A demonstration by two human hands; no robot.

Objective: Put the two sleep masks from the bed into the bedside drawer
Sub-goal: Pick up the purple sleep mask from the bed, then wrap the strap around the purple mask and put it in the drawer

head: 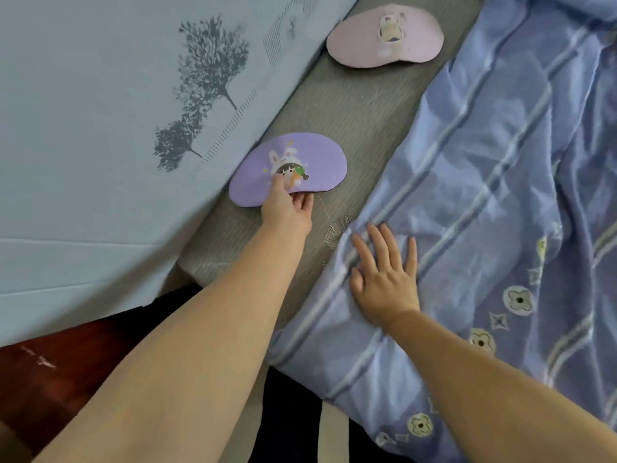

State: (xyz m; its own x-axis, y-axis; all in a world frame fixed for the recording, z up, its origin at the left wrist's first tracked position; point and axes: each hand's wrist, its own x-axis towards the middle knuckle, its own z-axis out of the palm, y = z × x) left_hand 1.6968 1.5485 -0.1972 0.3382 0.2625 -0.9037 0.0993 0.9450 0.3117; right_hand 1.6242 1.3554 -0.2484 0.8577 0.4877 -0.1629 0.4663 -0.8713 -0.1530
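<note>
- The purple sleep mask [289,168] lies flat on the grey strip of the bed [354,108], its long axis running across the strip, its left end against the pale blue tree-printed bedding [133,95]
- The left hand [287,208] is at the mask's near edge: thumb pressed on top over the printed bunny, fingers curled at or under the rim, so it is pinching the mask, which looks not yet lifted
- The pink sleep mask [384,36] lies further up the same strip, well apart from both hands, also flat and lying crosswise
- The right hand [384,279] is spread flat, palm down, on the blue striped quilt [500,162], holding nothing
- The pink mask lies straight ahead of the left hand along the strip; the left hand is the nearer one
- No bedside drawer is in view, so what it holds cannot be told; a dark red wooden surface [50,379] shows at lower left
</note>
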